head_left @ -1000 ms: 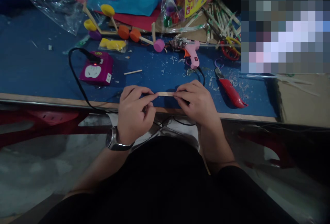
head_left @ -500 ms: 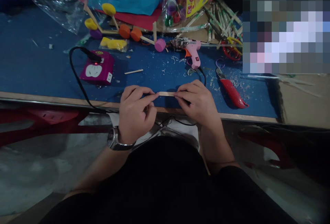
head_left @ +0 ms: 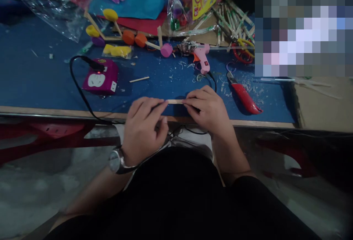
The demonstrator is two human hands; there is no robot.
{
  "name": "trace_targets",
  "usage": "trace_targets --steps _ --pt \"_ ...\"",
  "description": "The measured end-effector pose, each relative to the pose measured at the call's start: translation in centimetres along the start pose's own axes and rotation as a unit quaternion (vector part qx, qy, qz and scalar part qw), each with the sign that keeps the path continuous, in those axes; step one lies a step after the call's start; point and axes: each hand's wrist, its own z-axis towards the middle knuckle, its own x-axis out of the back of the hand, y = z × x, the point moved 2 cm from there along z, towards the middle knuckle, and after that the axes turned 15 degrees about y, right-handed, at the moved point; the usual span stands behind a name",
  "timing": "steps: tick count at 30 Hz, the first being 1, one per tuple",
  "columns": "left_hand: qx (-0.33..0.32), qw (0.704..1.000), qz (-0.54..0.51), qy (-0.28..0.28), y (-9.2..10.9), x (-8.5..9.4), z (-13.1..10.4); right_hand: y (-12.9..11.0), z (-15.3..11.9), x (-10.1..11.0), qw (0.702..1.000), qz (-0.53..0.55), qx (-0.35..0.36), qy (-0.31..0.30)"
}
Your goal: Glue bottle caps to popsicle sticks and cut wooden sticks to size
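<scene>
A short pale wooden stick [head_left: 175, 102] lies level between my two hands, close above or on the table's front edge. Its left end is under the fingertips of my left hand [head_left: 145, 127], whose thumb sits apart from the stick, lower down. My right hand [head_left: 208, 107] pinches the other end between thumb and fingers. Beyond the hands, a second thin stick [head_left: 139, 79] rests on the blue table. A pink glue gun [head_left: 203, 57] lies past my right hand, and a red-handled knife [head_left: 245, 96] is to its right.
A purple power socket box [head_left: 101, 78] with a black plug and cable stands left. Behind are stick pieces with coloured clay lumps [head_left: 128, 37], a yellow packet [head_left: 117, 51], scissors [head_left: 244, 50] and a pile of sticks [head_left: 234, 19]. Cardboard [head_left: 322, 103] lies right.
The view has shifted slightly. My left hand has its fingers a little straighter and its wrist lower to the left. Both hands stay on the wooden stick.
</scene>
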Motion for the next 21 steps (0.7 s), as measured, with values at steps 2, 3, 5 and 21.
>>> trace_targets --steps 2,3,5,21 --pt "-0.028 0.999 0.008 -0.019 1.5 -0.7 -0.5 0.1 -0.1 0.0 1.000 0.003 -0.001 -0.002" --pt "-0.038 0.999 0.014 -0.032 2.2 -1.1 -0.7 0.1 -0.1 0.0 1.000 0.003 -0.003 -0.004" --pt "-0.044 0.997 0.028 -0.057 3.1 -2.0 -1.1 0.1 -0.1 0.0 1.000 0.002 -0.007 -0.007" --pt "-0.058 0.995 0.071 -0.050 3.2 -4.4 -2.3 0.0 0.0 0.1 1.000 0.002 -0.017 -0.006"
